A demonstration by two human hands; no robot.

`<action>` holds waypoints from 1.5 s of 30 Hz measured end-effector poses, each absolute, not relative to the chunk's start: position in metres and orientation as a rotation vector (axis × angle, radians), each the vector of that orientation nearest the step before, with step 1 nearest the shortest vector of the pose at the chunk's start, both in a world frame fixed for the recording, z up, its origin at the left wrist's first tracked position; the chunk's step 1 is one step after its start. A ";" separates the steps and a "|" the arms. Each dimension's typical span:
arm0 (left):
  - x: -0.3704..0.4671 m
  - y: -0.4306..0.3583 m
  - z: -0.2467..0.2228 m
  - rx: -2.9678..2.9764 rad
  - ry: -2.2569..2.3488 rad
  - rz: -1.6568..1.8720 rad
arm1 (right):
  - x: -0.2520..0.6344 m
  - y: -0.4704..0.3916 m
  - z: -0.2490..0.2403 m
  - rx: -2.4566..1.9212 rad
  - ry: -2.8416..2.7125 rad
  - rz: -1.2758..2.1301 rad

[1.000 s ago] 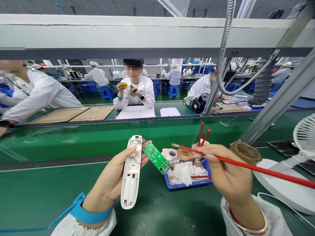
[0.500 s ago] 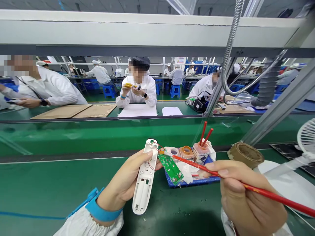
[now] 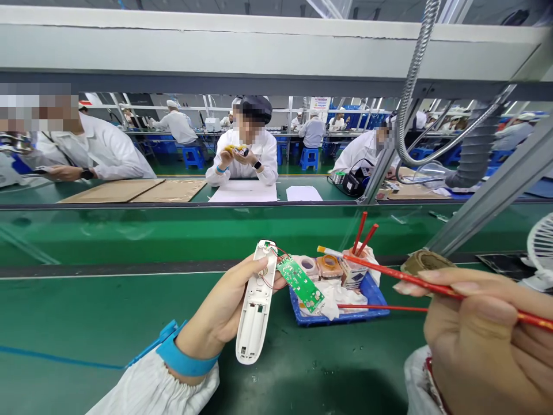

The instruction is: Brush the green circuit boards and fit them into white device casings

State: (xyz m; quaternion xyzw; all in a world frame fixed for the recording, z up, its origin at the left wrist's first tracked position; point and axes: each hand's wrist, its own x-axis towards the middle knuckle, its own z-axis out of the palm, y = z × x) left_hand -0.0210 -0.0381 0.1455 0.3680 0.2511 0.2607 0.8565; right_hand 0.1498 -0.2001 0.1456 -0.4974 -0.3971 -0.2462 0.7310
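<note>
My left hand (image 3: 235, 297) is closed around a long white plastic housing (image 3: 256, 305), its open inner side facing me. Thin red wires run from the housing's top to a green circuit board (image 3: 301, 282), which hangs out to the right beside my fingers. In my right hand (image 3: 479, 323) I grip a red-handled brush (image 3: 401, 275) between thumb and fingers. The brush tip, yellowish, points left and is apart from the board, above the tray. A blue strap with a cord circles my left wrist.
Behind the board stands a blue tray (image 3: 341, 320) with small bottles, white tissue and more red sticks. A brown tape roll (image 3: 427, 262) and a white fan (image 3: 540, 248) are at the right. Across a green barrier (image 3: 173, 233), a co-worker (image 3: 246, 150) handles a yellow object.
My right hand has drawn the brush to the right and back, lifting its tip off the area by the wires and board. My left hand still holds the housing, nearly in place.
</note>
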 end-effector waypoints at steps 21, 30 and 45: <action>-0.025 -0.042 0.151 0.879 0.500 0.618 | 0.181 -0.178 0.060 -1.079 -0.109 0.946; -0.027 -0.040 0.150 0.917 0.466 0.603 | 0.188 -0.183 0.065 -1.059 0.000 0.976; -0.030 -0.043 0.147 0.817 0.382 0.614 | 0.203 -0.209 0.084 -1.061 0.068 1.117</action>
